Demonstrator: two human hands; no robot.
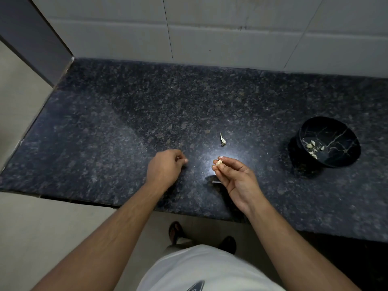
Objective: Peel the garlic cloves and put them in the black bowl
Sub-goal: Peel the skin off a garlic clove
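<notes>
A dark speckled stone worktop (147, 106) fills most of the view, backed by a wall of pale tiles (210, 28). A person stands at its near edge, both bare forearms reaching in from below.

Toward the right side of the worktop sits the black bowl (344, 154), tipped toward the camera, with gold veining inside. Several peeled garlic cloves (313, 146) lie at its bottom.

The left hand (164, 169) hovers just above the stone, left of centre, knuckles up, fingers curled under. Whether it holds a scrap of skin cannot be told.

The right hand (235, 177) is raised palm-up near the centre. Its grip is closed: thumb and fingertips pinch a single garlic clove (219, 163) at its leftmost tip. The clove looks pale and mostly bare, though how fully peeled is too small to tell.

A thin curl of garlic skin (222, 139) lies on the worktop just beyond the hands.

The bowl lies to the right of the held clove, well apart from it. The right hand is the nearer one, so the drop probably calls for a sweep to the right over the bowl's rim.
</notes>
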